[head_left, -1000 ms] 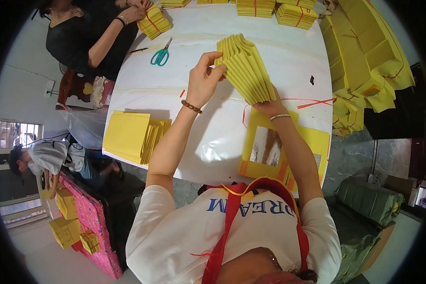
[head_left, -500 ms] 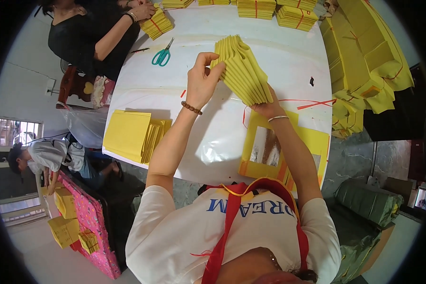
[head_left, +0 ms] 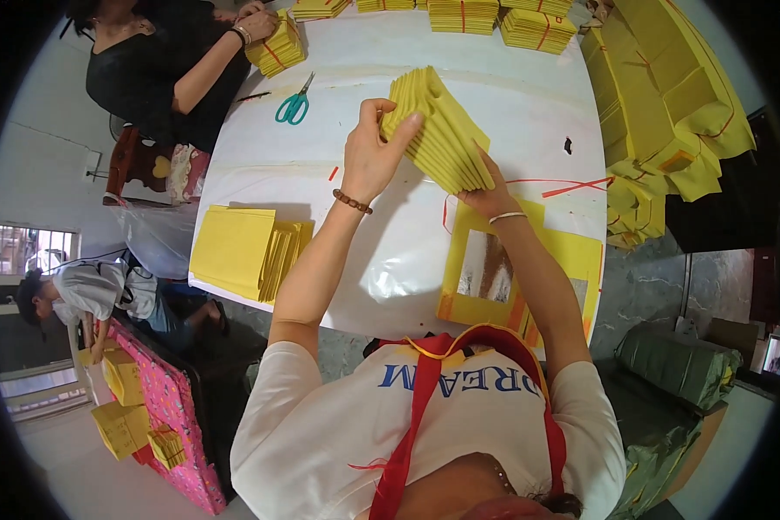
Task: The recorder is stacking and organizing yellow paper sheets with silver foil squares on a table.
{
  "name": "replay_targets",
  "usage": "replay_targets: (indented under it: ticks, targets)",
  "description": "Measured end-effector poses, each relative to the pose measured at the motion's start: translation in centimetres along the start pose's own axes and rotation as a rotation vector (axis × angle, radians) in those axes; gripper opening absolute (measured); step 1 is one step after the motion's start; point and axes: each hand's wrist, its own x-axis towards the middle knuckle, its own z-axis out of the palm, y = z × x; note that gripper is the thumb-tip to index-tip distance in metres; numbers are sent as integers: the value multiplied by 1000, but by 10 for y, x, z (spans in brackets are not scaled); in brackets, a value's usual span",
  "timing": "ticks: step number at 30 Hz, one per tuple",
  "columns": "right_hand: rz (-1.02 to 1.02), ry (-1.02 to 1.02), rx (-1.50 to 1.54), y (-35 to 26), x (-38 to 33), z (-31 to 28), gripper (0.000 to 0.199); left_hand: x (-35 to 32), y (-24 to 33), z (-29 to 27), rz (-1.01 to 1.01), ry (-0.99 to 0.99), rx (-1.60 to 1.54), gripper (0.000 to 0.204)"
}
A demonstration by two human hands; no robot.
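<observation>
Above the middle of the white table I hold up a stack of folded yellow paper (head_left: 442, 134), its folded edges fanned like pleats. My left hand (head_left: 380, 143) grips its left side, thumb laid over the folds and fingers partly hidden behind. My right hand (head_left: 491, 189) is closed round its lower right corner; some of those fingers are out of sight. Left of my left forearm lies a pile of flat yellow paper pieces (head_left: 234, 249). Under my right forearm are yellow sheets with a cut-out window (head_left: 533, 227).
Teal-handled scissors (head_left: 292, 107) lie toward the far left, and red strips (head_left: 572, 185) at the right. Tied yellow bundles (head_left: 464, 16) line the far edge. At the far left a co-worker's hands (head_left: 256, 22) hold another bundle. Large yellow stacks (head_left: 659, 95) stand beyond the right edge.
My left thumb has slid right across the folds of the stack. The stack has shifted slightly in my hands, which stay in nearly the same place.
</observation>
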Motion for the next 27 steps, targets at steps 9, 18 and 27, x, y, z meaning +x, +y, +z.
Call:
replay_targets:
  ticks: [9,18,27]
  targets:
    - [-21,-99,-139,-4,13,-18,41,-1,-7,2,57,-35,96,64]
    - [-317,-143,-706,-47,60,-1,60,40,-49,-3,-405,-276,-255,76]
    - [-199,69,-270,-58,124,14,61,111,-101,19,-292,-205,-379,82]
